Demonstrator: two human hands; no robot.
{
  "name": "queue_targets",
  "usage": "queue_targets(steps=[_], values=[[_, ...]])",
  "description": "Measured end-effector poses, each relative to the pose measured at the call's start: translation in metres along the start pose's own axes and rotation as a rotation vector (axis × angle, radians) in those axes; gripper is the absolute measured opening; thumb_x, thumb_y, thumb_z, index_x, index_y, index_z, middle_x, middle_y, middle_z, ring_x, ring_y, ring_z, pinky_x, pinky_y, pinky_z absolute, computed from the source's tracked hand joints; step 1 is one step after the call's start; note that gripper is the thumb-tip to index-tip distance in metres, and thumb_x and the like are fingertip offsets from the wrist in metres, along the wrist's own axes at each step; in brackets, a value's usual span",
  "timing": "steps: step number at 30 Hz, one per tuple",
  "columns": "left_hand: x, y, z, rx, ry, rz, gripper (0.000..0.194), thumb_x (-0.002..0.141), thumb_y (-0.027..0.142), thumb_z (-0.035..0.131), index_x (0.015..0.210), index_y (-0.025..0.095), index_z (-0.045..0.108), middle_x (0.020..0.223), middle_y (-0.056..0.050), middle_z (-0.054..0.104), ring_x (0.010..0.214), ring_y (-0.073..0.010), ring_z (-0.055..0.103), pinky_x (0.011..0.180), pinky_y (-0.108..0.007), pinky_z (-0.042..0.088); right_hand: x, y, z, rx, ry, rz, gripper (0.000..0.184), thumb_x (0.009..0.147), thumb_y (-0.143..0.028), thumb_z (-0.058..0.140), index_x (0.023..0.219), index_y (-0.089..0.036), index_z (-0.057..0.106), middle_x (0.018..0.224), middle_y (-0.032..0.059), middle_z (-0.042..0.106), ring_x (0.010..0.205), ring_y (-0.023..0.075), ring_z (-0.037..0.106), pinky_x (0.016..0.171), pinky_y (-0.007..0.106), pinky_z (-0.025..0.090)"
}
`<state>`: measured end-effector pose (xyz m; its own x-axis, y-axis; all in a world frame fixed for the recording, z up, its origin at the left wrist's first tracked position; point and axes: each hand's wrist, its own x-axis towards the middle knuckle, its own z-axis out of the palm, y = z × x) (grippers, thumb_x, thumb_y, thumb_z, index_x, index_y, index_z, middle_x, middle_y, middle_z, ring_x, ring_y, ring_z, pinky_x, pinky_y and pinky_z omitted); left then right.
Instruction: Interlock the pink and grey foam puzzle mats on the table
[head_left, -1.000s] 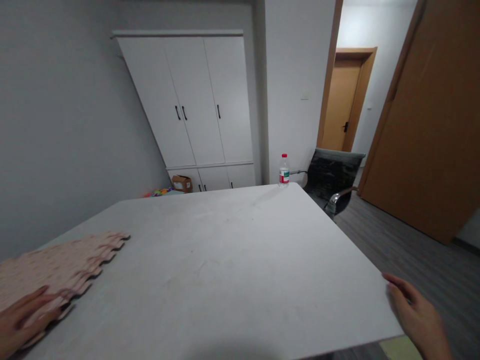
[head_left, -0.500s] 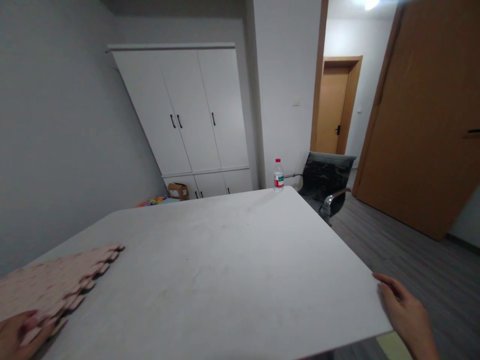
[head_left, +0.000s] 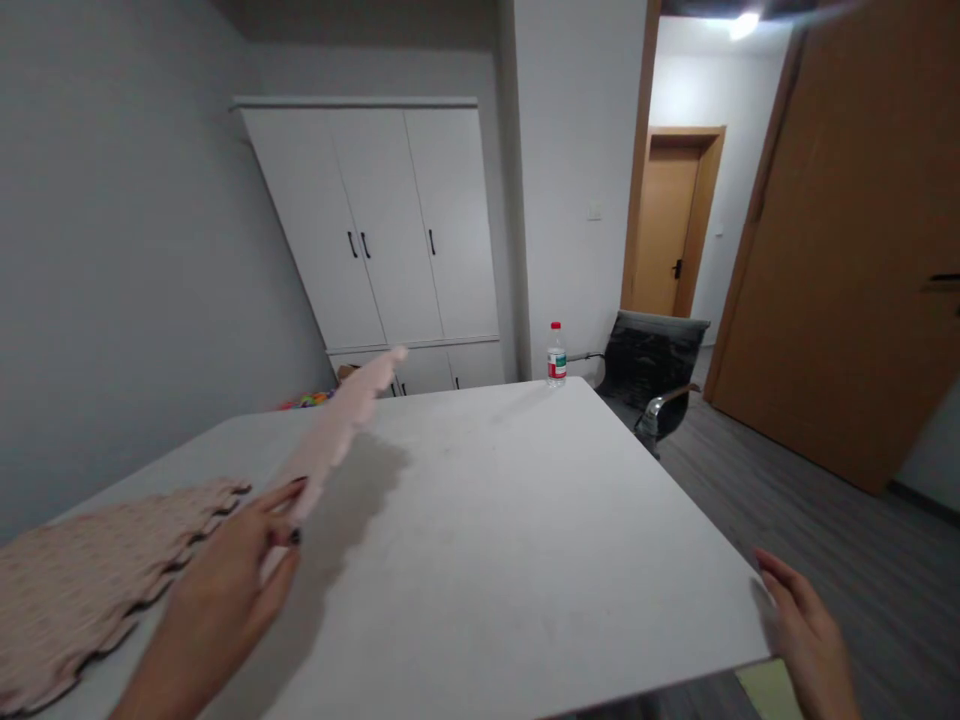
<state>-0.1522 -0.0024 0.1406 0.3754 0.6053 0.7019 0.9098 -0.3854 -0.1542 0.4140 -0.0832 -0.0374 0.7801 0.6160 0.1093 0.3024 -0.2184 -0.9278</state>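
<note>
My left hand is pinched on one pink foam puzzle mat and holds it up, edge-on, above the white table. To its left, a stack of pink foam mats with jigsaw edges lies on the table's left corner. My right hand rests at the table's near right edge with fingers stretched out and nothing in it.
A water bottle stands at the table's far right corner. A black office chair sits behind it. White cupboards line the back wall, with a cardboard box and toys on the floor. A wooden door stands open at right.
My left hand has left the stack's near end, taken one mat off it and lifted it rightward over the table. The right hand has stayed at the table edge.
</note>
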Motion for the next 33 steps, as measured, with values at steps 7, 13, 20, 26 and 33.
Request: queue_targets(steps=[7,13,20,26,33], values=[[-0.011,0.212,0.064,-0.345,-0.071,0.341,0.038,0.085,0.013,0.037,0.122,0.015,0.046,0.124,-0.005,0.06,0.116,-0.0147,0.052,0.097,-0.029,0.044,-0.008,-0.005,-0.029,0.069,0.024,-0.103,0.058,0.082,-0.06,0.036,0.12,-0.02,0.055,0.128,0.0084,0.053,0.114,0.0297,0.05,0.098,0.045,0.037],[-0.046,0.306,0.132,-0.52,0.351,0.436,0.011,0.088,0.025,0.051,0.09,0.021,0.06,0.088,0.008,0.072,0.095,-0.0084,0.062,0.113,-0.03,0.023,-0.01,-0.004,-0.023,-0.063,-0.18,-0.104,0.057,0.085,-0.061,0.03,0.117,-0.022,0.055,0.124,0.0065,0.057,0.114,0.0279,0.051,0.098,0.042,0.038],[-0.034,0.272,0.119,-0.578,-0.196,0.549,0.027,0.095,0.025,0.037,0.118,0.017,0.048,0.118,0.004,0.064,0.119,-0.0065,0.049,0.113,-0.027,0.021,-0.015,-0.006,0.005,-0.396,-0.176,-0.37,0.05,0.081,-0.056,0.04,0.112,-0.021,0.057,0.124,0.0095,0.057,0.11,0.0291,0.055,0.089,0.039,0.045],[-0.033,0.262,0.121,-0.598,-0.321,0.512,0.025,0.087,0.045,0.047,0.096,0.024,0.056,0.134,-0.001,0.052,0.129,-0.0195,0.04,0.113,-0.045,0.018,-0.018,-0.009,0.013,-0.556,-0.142,-0.41,0.047,0.082,-0.051,0.036,0.114,-0.022,0.054,0.123,0.0098,0.057,0.101,0.0283,0.06,0.081,0.039,0.048],[-0.028,0.224,0.093,-0.759,-0.449,0.299,0.029,0.081,0.039,0.056,0.108,0.026,0.054,0.132,-0.005,0.053,0.125,-0.0162,0.045,0.11,-0.04,0.029,-0.018,-0.005,0.013,-0.548,-0.152,-0.388,0.045,0.078,-0.049,0.042,0.112,-0.022,0.057,0.112,0.01,0.063,0.097,0.0287,0.062,0.075,0.038,0.049]])
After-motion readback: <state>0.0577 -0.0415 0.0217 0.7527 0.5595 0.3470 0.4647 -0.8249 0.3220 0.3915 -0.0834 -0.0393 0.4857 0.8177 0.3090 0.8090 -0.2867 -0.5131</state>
